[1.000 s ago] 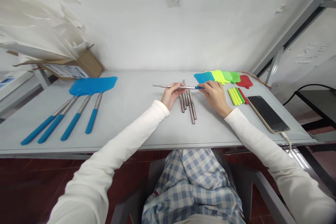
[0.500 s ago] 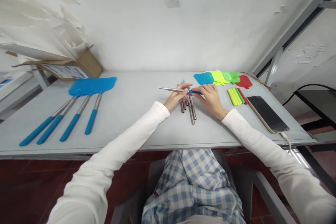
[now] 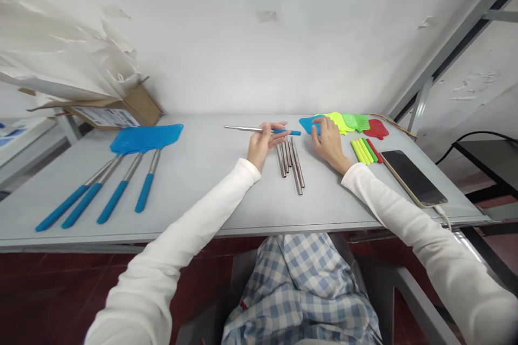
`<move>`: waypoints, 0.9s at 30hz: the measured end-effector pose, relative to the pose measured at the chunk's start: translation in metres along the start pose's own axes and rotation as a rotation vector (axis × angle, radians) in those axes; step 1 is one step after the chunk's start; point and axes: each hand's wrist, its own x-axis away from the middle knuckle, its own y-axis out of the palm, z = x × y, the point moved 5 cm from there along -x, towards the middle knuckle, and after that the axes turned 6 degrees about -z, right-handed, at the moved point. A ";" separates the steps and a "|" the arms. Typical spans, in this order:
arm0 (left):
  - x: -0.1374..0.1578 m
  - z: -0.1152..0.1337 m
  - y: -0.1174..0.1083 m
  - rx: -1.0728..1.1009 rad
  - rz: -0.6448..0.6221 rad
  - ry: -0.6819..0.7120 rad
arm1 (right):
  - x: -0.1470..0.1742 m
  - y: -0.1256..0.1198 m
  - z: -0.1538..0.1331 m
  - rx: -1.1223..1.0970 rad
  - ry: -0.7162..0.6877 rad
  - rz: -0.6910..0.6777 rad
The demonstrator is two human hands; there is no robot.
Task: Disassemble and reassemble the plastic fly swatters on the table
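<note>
My left hand (image 3: pixel 262 144) is closed around a telescopic fly swatter handle (image 3: pixel 238 128), a thin metal rod with a blue grip, held level above the table. Under it lie several loose metal rods (image 3: pixel 298 166). Over the blue swatter head (image 3: pixel 306 124) is my right hand (image 3: pixel 329 143), thumb and fingers bent but apart; whether the fingertips touch the head I cannot tell. To its right are a yellow swatter head (image 3: pixel 339 121), green heads (image 3: pixel 358 123) and a red head (image 3: pixel 376 129).
Several blue fly swatters (image 3: pixel 145 138) lie at the left, with a cardboard box (image 3: pixel 141 108) behind them. Yellow, green and red grips (image 3: pixel 363 152) lie at the right, beside a phone (image 3: pixel 413 178) with a charging cable. A wall rises behind the table (image 3: pixel 210 194).
My right hand has let go of the blue grip and moved right and slightly up to the blue swatter head. The rod with the blue grip has shifted left in my left hand.
</note>
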 end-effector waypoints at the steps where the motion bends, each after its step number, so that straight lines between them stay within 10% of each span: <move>1: -0.001 0.005 -0.007 -0.053 0.077 0.038 | -0.002 0.006 0.006 0.036 0.026 -0.029; 6: 0.005 0.023 -0.027 -0.400 0.258 0.169 | -0.003 0.030 0.028 0.112 0.094 -0.218; 18: -0.001 0.024 -0.038 -0.896 0.168 0.039 | -0.003 0.018 0.004 0.368 -0.142 -0.293; 27: -0.003 0.005 -0.032 -1.063 0.033 -0.070 | -0.009 -0.011 0.020 0.168 0.027 0.055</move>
